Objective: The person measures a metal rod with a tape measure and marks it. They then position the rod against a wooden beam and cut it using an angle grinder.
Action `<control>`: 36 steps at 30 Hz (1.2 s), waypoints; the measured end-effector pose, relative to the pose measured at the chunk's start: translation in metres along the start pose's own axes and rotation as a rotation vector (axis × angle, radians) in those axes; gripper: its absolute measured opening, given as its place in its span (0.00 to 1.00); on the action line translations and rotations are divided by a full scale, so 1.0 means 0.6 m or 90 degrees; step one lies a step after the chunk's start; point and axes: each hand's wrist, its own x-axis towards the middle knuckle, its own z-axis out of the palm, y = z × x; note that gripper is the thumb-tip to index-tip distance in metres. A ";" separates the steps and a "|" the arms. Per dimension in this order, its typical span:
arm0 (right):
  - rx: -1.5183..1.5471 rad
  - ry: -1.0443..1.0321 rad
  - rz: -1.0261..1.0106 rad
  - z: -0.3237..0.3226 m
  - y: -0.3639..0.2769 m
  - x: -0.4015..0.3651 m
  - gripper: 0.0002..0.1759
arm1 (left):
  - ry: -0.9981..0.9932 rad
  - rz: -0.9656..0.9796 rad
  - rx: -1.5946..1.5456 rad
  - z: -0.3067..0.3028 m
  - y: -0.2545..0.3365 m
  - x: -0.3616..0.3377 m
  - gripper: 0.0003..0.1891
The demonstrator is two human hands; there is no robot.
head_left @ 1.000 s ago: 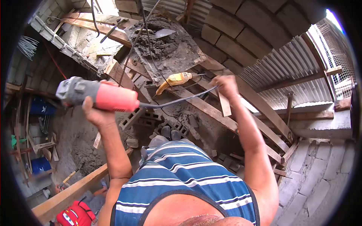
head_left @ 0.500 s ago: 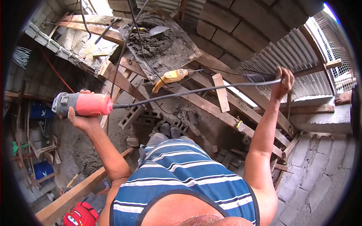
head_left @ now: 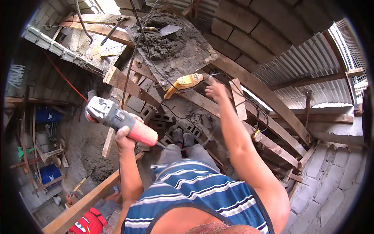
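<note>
Saw at the far left a blue thing (head_left: 48, 115) with a white mark, and lower down, a wooden beam (head_left: 83, 201) running slantwise, with a red item (head_left: 89, 221) bearing printed eyes just below it. Noticed next a patch of wet mortar (head_left: 99, 165) on the ground. Then held, in front of the body and left of the middle, an angle grinder (head_left: 143, 132), gripped in the left hand (head_left: 126, 141) with fingers wrapped closely around its red and grey body and the thumb on the near side. Had its head tilted up toward the left, and its cord leaving the red end toward the right, partly blurred. Saw beyond it a board (head_left: 191, 64) carrying a heap of mortar (head_left: 161, 43) and a trowel (head_left: 170, 30). Found a yellow drill (head_left: 187, 82) lying just beside the near edge of this board. Kept the right hand (head_left: 216, 89) near the drill's bit, with fingers loosely spread and apparently holding nothing; could not tell any contact with the drill. Saw further right a short wooden piece (head_left: 239, 100), a black cable (head_left: 265, 123) in loops, and finally a block wall (head_left: 325, 179).
</note>
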 end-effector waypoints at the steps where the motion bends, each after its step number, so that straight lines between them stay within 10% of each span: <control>1: 0.056 0.022 0.062 0.047 0.018 0.027 0.42 | -0.007 -0.010 0.016 -0.009 -0.008 -0.003 0.37; 5: 0.106 0.114 0.174 0.182 0.081 0.107 0.54 | 0.067 -0.069 0.023 -0.008 -0.017 -0.042 0.37; 16: 0.424 0.259 0.009 0.268 0.108 0.091 0.28 | 0.047 -0.082 0.042 -0.069 -0.052 -0.072 0.36; 27: 0.338 0.005 -0.252 0.200 0.110 -0.062 0.27 | 0.036 -0.171 0.008 -0.053 -0.095 -0.050 0.38; 36: 0.113 -0.201 -0.175 0.170 -0.084 0.178 0.23 | 0.020 -0.191 0.051 -0.061 -0.116 -0.061 0.37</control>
